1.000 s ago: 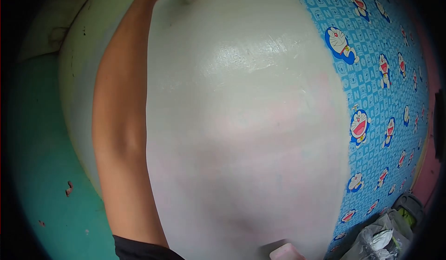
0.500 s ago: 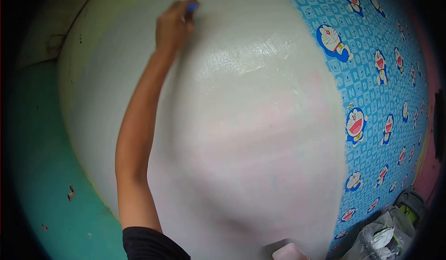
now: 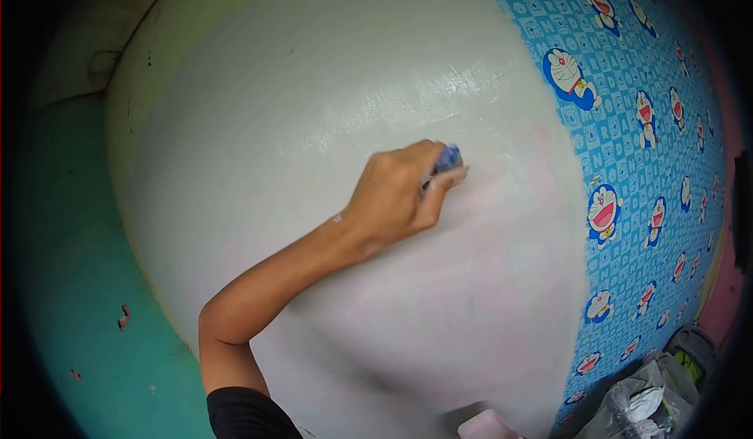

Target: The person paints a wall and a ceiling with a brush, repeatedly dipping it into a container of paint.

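Note:
My left hand [image 3: 396, 196] is closed around a small blue tool [image 3: 449, 157], its tip against the pale grey-white painted wall [image 3: 314, 94]. The hand sits near the middle of the painted patch, just below a glossy wet-looking streak [image 3: 423, 98]. My bare forearm runs down-left to a bent elbow and a black sleeve [image 3: 243, 415]. What kind of tool it is cannot be told, as the fingers hide most of it. My right hand is out of view.
Blue cartoon-cat wallpaper [image 3: 627, 125] borders the painted patch on the right. A teal wall [image 3: 70, 282] with chipped spots lies to the left. Crumpled plastic bags [image 3: 639, 408] and a pink object [image 3: 486, 426] sit at the bottom right.
My left hand has swept down and to the right, from the top of the painted patch to its middle, with the elbow now bent.

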Tool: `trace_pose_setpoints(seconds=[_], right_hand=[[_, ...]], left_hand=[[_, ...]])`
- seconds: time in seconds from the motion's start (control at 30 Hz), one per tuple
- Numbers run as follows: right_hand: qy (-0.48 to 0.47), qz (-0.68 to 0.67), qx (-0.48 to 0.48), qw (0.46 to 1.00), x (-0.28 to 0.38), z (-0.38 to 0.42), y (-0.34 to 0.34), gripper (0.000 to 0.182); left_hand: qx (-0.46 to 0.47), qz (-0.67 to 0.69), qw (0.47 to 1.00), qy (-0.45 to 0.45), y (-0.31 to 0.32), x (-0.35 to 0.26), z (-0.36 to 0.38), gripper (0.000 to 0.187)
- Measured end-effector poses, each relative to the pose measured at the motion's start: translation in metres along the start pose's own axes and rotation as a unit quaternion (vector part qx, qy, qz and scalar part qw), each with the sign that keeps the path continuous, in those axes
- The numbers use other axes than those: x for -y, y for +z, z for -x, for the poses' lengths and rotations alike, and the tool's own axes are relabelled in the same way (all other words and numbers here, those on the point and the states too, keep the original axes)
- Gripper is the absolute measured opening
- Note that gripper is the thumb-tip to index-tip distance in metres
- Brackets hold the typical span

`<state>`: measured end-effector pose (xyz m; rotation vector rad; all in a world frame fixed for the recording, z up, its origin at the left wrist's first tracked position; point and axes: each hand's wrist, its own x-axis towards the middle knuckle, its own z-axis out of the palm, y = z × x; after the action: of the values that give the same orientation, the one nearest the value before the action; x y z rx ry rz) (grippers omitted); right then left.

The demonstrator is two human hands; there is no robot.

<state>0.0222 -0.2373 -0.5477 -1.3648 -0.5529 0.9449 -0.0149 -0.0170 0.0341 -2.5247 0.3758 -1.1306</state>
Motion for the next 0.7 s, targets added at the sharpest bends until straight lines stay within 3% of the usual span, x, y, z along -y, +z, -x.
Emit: trace_pose_setpoints(seconds=[0.13, 0.2, 0.33, 0.5, 0.6, 0.63, 0.7], right_hand=[[-0.006, 0.003, -0.003, 1.0, -0.002, 0.002, 0.001, 0.06], [-0.01, 0.003, -0.005, 1.0, -0.003, 0.003, 0.002, 0.06], [-0.016, 0.008, -0.009, 1.0, -0.004, 0.004, 0.004, 0.06], [-0.03, 0.015, -0.014, 0.999, -0.007, 0.004, 0.004, 0.06], [-0.052, 0.024, -0.02, 0.998, -0.012, 0.006, 0.002, 0.06], [-0.065, 0.03, -0.022, 0.997, -0.016, 0.006, 0.001, 0.06], [-0.1, 0.05, -0.03, 0.993, -0.024, 0.006, -0.001, 0.06]], left_hand=[[0.019, 0.032, 0.989, -0.141, -0.025, 0.037, -0.033, 0.022], [-0.026, 0.059, 0.984, -0.165, -0.05, 0.066, -0.058, 0.031], [-0.164, 0.006, 0.982, -0.09, -0.108, 0.119, -0.104, 0.039], [-0.297, -0.149, 0.943, -0.029, -0.154, 0.133, -0.136, 0.028], [-0.295, -0.316, 0.898, 0.084, -0.135, 0.134, -0.124, 0.016], [-0.289, -0.293, 0.903, 0.123, -0.119, 0.141, -0.114, 0.016], [-0.215, -0.352, 0.89, 0.193, -0.08, 0.117, -0.075, 0.034]])
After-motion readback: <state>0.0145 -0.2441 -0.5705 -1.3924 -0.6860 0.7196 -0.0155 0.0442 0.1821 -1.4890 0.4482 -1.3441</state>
